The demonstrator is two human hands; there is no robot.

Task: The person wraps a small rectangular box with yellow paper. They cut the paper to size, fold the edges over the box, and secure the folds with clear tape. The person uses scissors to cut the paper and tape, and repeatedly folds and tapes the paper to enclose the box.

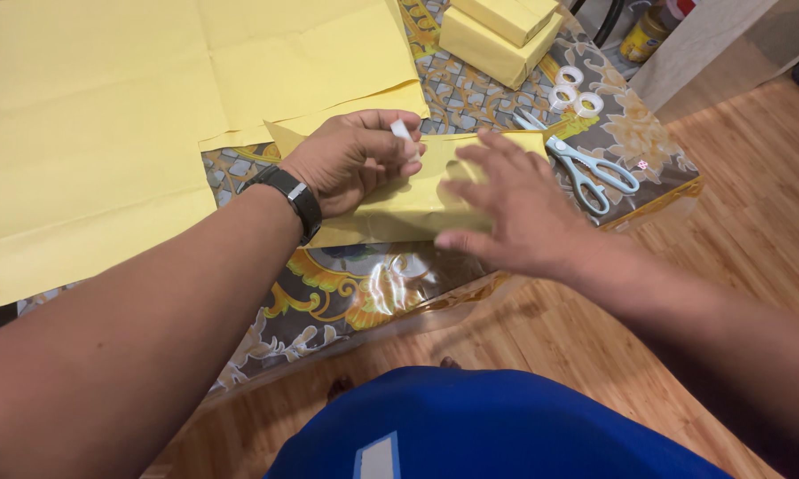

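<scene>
The right hand point(515, 208) lies flat and unclenched on the yellow-wrapped parcel point(399, 208), pinning its fold to the table point(346, 284). The left hand point(350, 160) pinches a white tape piece point(403, 133) over the seam. Beyond lie scissors point(586, 164), tape rolls point(572, 89), and wrapped boxes point(497, 35).

I see both my forearms bare, with no sleeves on them. On my left wrist, just behind the left hand point(350, 160), I wear a black watch point(289, 197) with a wide black band and a small silver part on it. My right hand point(515, 213) has no ring or band. Below the hands, my blue garment point(479, 426) shows one pale rectangular patch.
</scene>
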